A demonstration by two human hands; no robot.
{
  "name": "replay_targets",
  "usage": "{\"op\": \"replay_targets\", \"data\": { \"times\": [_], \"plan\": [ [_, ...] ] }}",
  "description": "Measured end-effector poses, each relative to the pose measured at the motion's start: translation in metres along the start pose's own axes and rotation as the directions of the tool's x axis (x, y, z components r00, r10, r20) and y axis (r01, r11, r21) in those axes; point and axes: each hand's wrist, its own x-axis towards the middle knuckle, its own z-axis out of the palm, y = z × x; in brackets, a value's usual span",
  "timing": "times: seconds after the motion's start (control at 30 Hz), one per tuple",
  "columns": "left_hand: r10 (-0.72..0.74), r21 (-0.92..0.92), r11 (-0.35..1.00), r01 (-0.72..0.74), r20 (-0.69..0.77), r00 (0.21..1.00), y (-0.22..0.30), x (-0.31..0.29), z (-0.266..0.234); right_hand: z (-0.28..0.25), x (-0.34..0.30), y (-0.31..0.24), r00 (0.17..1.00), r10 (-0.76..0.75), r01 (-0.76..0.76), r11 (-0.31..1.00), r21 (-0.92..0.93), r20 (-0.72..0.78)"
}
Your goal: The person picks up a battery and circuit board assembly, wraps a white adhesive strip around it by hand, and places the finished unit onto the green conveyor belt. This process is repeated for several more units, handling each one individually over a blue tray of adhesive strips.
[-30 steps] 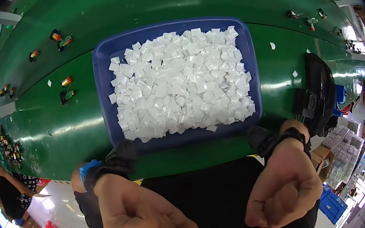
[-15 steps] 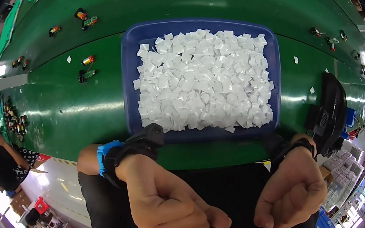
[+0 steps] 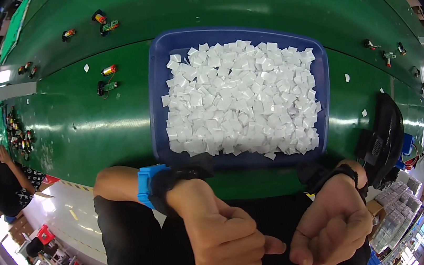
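Observation:
Both of my hands are over my lap, just in front of the table edge. My left hand (image 3: 225, 232) is closed, fingers folded into the palm, its thumb tip pointing at the right hand. My right hand (image 3: 334, 228) is also closed, its fingers curled against the thumb. A narrow gap separates the two hands. Whatever either holds, if anything, is hidden or too small to make out. Beyond them lies a blue tray (image 3: 158, 112), with a heap of small square white pieces (image 3: 242, 99) in it.
On the green table (image 3: 86, 142), left of the tray, lie a red-and-yellow cylinder (image 3: 109, 70) and a small green circuit board (image 3: 109, 86). A curved black object (image 3: 386, 135) stands at the right. Several similar assemblies lie farther off. A person (image 3: 3, 182) works at far left.
My left hand has moved right, closer to my right hand. The right hand has shifted slightly left. In the picture, the tray sits slightly lower and farther right.

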Motion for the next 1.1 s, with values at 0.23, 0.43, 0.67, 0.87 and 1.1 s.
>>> {"op": "replay_targets", "data": {
  "times": [0.23,0.43,0.67,0.87,1.1],
  "plan": [
    [-0.054,-0.069,0.996,0.054,0.006,0.999,0.011,-0.002,0.008,0.015,0.005,0.010,0.994,-0.058,0.062,0.997,0.042,-0.093],
    [-0.044,-0.089,0.995,0.047,0.029,0.999,0.014,0.000,0.010,0.015,0.002,-0.001,0.996,-0.026,0.028,0.999,0.020,-0.081],
    [-0.041,-0.108,0.993,0.046,0.047,0.998,0.017,-0.002,0.011,0.020,0.003,0.001,0.994,-0.021,0.028,0.998,0.062,-0.103],
    [-0.002,-0.088,0.996,0.009,0.079,0.997,0.012,0.000,0.010,0.013,-0.003,-0.010,0.997,0.042,-0.042,0.999,0.005,-0.063],
    [0.022,-0.043,0.999,-0.018,0.099,0.995,0.006,-0.005,0.009,0.013,-0.005,-0.013,0.997,0.063,-0.063,0.998,0.010,-0.035]
  ]
}}
